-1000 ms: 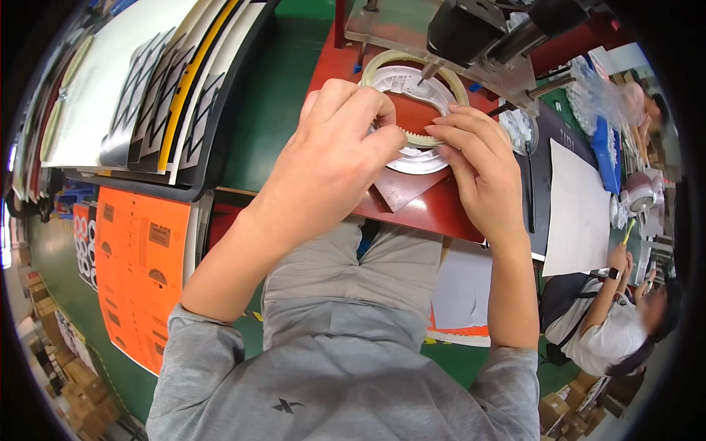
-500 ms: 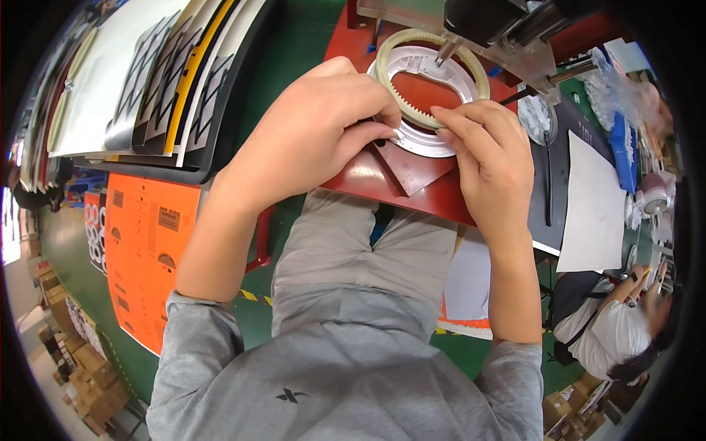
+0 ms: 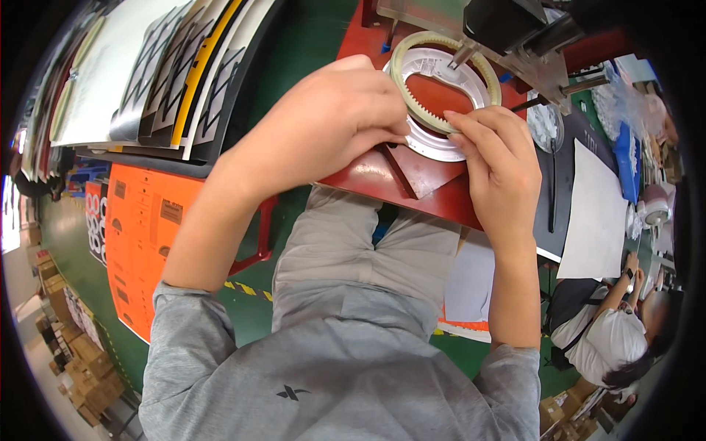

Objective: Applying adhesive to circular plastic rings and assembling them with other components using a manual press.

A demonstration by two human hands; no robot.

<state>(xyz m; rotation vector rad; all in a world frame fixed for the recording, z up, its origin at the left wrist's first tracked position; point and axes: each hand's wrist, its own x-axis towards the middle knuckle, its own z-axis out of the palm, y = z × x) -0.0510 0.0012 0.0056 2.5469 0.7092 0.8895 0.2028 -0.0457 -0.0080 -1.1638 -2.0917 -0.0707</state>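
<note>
Cream-coloured and toothed along its inside, the gear ring (image 3: 397, 67) sits over a white ring (image 3: 439, 148) near the far end of the red table (image 3: 360, 176), under the metal tip (image 3: 462, 54) of a machine. Whether the two rings are fully mated cannot be told. The right hand (image 3: 502, 156) pinches the gear ring at its near right edge, fingertips over the rim and thumb outside. The left hand (image 3: 342, 110) is curled, its fingertips gathered beside the near left edge of the white ring; what they grasp, if anything, is hidden. The gear ring looks like moulded plastic, so it is probably light and fairly stiff, its smooth outside perhaps a little slippery, its fine teeth the part most easily chipped. The outer wall seems the best hold, taken at two opposite sides, with the fingers clear of the teeth and the tip. A brown plate (image 3: 434, 175) lies on the near side.
</note>
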